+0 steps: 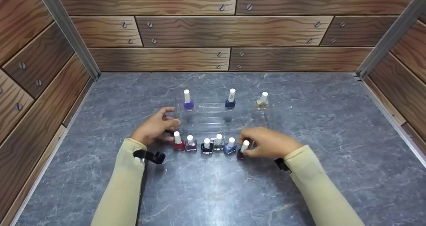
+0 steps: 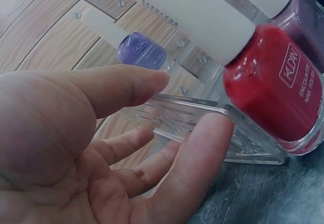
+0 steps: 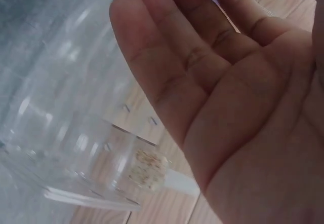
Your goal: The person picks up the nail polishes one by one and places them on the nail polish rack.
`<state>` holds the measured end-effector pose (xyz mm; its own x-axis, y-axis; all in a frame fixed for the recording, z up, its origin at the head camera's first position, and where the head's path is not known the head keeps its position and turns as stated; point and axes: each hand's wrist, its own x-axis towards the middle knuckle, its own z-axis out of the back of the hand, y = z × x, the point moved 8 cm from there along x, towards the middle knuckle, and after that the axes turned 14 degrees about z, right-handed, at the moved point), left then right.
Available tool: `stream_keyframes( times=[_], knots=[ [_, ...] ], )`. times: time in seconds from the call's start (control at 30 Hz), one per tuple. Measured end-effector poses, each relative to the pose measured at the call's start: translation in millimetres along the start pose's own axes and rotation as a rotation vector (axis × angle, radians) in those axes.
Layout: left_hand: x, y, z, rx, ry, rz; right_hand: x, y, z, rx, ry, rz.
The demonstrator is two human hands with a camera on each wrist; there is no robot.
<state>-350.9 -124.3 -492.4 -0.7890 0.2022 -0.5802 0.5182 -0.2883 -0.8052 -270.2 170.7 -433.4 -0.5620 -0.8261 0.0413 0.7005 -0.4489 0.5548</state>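
My right hand (image 1: 268, 141) pinches a dark nail polish bottle (image 1: 245, 146) by its white cap, at the right end of the front row. In the right wrist view the palm and fingers (image 3: 187, 67) hide most of that bottle. At the left end of a clear plastic stepped rack (image 1: 209, 119), my left hand (image 1: 156, 126) has its fingers loosely spread around the edge. In the left wrist view its fingertips lie at the rack's edge (image 2: 202, 107), close to a red nail polish bottle (image 2: 276, 82).
Along the front stand purple-brown (image 1: 191, 144), black (image 1: 207, 147), greyish clear (image 1: 218, 142) and blue (image 1: 230, 146) bottles. Violet (image 1: 188, 101), navy (image 1: 230, 99) and gold-flecked (image 1: 262, 101) bottles stand along the rack's back. Wood-patterned walls (image 1: 186, 59) border the grey marbled table (image 1: 206, 192).
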Motion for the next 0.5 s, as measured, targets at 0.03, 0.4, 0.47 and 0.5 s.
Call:
stream_keyframes(
  times=[0.03, 0.4, 0.47, 0.5],
  knots=[
    [-0.4, 0.1, 0.2, -0.004, 0.002, -0.002, 1, -1, -2.2, 0.007, 0.006, 0.004],
    [2.1, 1.6, 1.0, -0.018, 0.008, -0.001, 0, -13, -5.5, -0.024, -0.005, -0.021],
    [2.2, 1.3, 1.3, -0.021, 0.006, -0.002, 0, -15, -4.0, -0.030, -0.011, -0.023],
    [2.4, 1.4, 1.5, -0.023, 0.007, -0.003, 0, -15, -3.4, -0.026, -0.015, -0.022]
  ],
)
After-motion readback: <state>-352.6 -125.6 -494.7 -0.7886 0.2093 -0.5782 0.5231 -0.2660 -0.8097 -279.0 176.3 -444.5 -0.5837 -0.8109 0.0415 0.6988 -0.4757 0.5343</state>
